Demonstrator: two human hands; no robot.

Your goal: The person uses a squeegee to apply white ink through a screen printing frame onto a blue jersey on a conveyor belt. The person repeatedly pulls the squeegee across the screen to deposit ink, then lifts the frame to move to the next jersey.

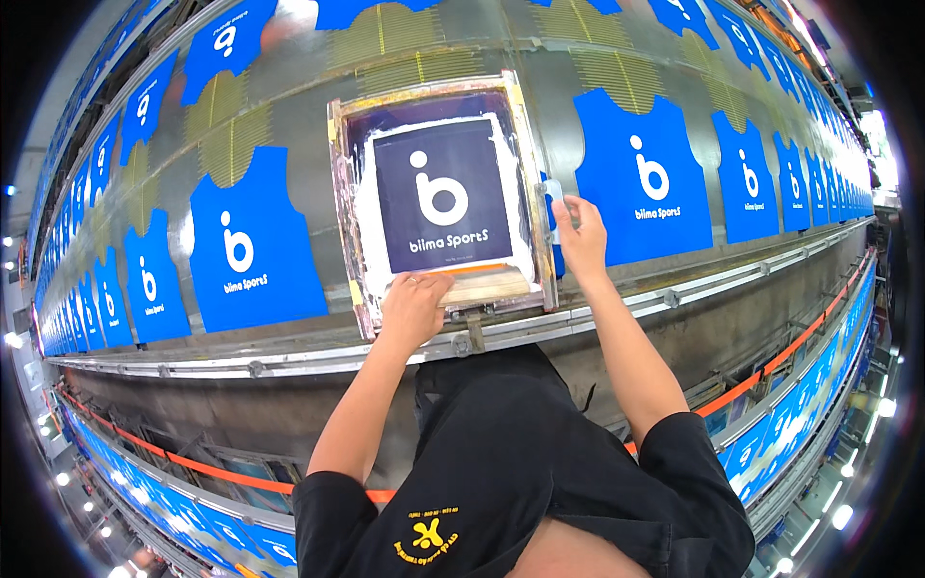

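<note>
A screen-printing frame [516, 125] with a worn, ink-stained rim lies on the long table in front of me. Its mesh has a dark panel with a white round emblem and lettering, edged in white ink. At the frame's near end rests a squeegee [489, 286] with a wooden handle and an orange strip. My left hand [416, 306] is closed over the left end of that handle. Beside the frame's right edge, my right hand [582, 237] has its fingers closed at a pale, whitish-blue piece [552, 197]; its lower part is hidden. Blue cloth shows beneath it.
Blue cut shirt panels [644, 178] with white prints lie in rows left and right, another [252, 241] just left of the frame. A metal rail [617, 313] runs along the table's near edge. Behind me, an orange strip [231, 475] borders another table with blue panels.
</note>
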